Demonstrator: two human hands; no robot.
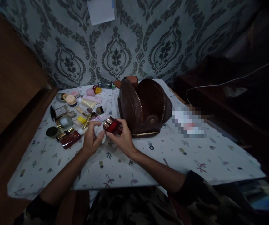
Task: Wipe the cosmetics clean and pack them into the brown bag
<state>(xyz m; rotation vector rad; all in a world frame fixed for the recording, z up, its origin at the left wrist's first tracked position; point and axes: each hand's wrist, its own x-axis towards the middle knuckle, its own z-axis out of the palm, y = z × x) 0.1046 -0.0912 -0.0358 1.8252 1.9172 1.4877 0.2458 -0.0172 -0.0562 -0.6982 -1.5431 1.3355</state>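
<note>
My left hand (92,140) is closed on a crumpled white cloth or tissue (99,130). Beside it, my right hand (123,138) grips a small dark red bottle (113,126) with a shiny cap, tilted toward the cloth. Just behind and to the right of my hands stands a brown leather bag (132,107), its zipped top gaping. Left of my hands lie many cosmetics, among them a dark red flat bottle (71,139), a frosted jar (66,121) and a cream tube (88,103).
The table (134,168) has a white patterned cover. A blurred-out item (189,122) lies right of the bag. Behind is a patterned wall with a white paper (101,12). A wooden panel (10,78) stands left; a pale cable (218,85) hangs at right.
</note>
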